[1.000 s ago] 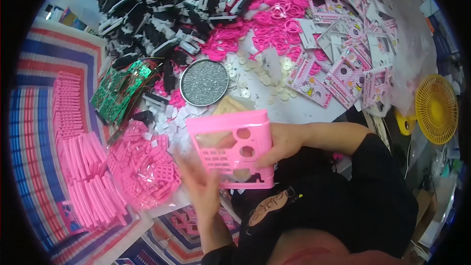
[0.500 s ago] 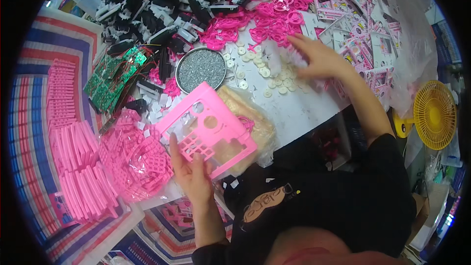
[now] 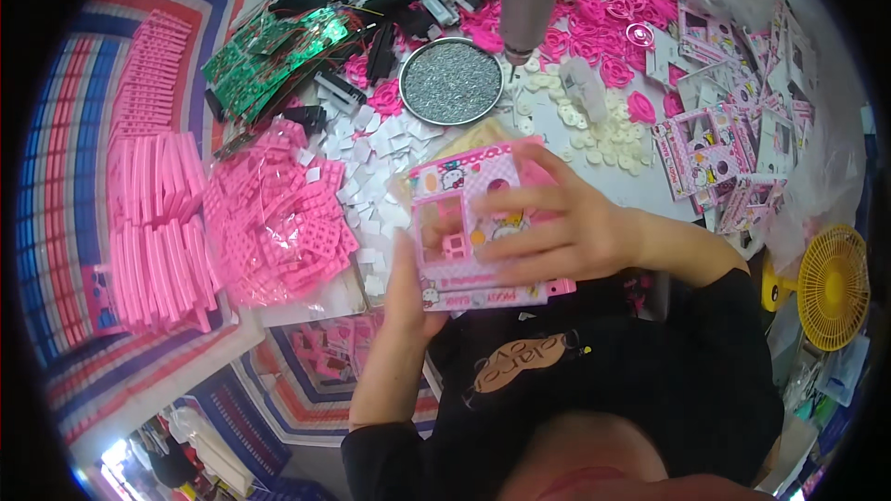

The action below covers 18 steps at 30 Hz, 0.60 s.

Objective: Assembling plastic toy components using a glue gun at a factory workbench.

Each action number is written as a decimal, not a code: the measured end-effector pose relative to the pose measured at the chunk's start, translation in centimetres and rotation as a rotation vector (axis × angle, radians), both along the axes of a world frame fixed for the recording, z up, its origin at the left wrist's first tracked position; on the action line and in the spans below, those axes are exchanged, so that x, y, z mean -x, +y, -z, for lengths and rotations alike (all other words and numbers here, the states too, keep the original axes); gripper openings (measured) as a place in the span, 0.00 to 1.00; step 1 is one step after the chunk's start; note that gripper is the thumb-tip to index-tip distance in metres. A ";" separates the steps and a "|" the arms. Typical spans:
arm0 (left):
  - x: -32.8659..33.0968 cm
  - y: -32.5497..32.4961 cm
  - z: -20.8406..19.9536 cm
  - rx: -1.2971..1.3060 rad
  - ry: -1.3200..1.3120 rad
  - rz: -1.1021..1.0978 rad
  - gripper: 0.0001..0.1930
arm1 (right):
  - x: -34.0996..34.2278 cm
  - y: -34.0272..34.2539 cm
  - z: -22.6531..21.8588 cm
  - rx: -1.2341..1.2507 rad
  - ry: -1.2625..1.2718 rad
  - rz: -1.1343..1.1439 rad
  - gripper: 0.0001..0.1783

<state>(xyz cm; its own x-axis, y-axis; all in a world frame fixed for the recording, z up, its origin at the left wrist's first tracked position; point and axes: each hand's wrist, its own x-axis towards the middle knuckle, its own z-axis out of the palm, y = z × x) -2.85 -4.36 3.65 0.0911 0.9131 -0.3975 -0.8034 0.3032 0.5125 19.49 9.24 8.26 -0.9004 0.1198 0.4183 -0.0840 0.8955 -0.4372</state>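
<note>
Upright in front of my chest is a pink plastic panel (image 3: 483,283) with a printed face and a square cut-out window. My left hand (image 3: 408,289) grips its lower left edge, and fingertips show through the window. Across the right part of the face lie the fingers of my right hand (image 3: 580,230), curled onto the panel with its right edge in the palm. That hand covers much of the print. Behind the panel, a yellowish padded bundle (image 3: 473,136) is partly hidden. A grey cylindrical power screwdriver (image 3: 534,0) hangs above the table, bit pointing down.
Beyond the panel stands a round dish (image 3: 403,83) of small screws. Pale discs (image 3: 617,141), pink ring parts (image 3: 613,0) and printed panels (image 3: 710,153) lie right. Green circuit boards (image 3: 278,56), a bag of pink grids (image 3: 278,223) and stacked pink panels (image 3: 158,269) are left.
My right hand has come from the discs onto the panel. A printed face now shows instead of plain pink; whether the panel was turned over, I cannot tell. The whole view has shifted.
</note>
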 end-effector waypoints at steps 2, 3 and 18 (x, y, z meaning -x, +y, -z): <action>1.4 -1.1 2.4 -0.071 0.137 -0.005 0.19 | 0.8 -0.1 0.7 0.176 -0.091 0.097 0.38; 1.1 -0.8 1.0 -0.044 0.138 -0.021 0.16 | 0.2 0.5 1.7 0.361 -0.083 0.199 0.44; -0.3 0.8 -1.1 -0.393 1.314 -0.694 0.39 | 5.9 -2.3 7.1 1.414 0.560 0.325 0.31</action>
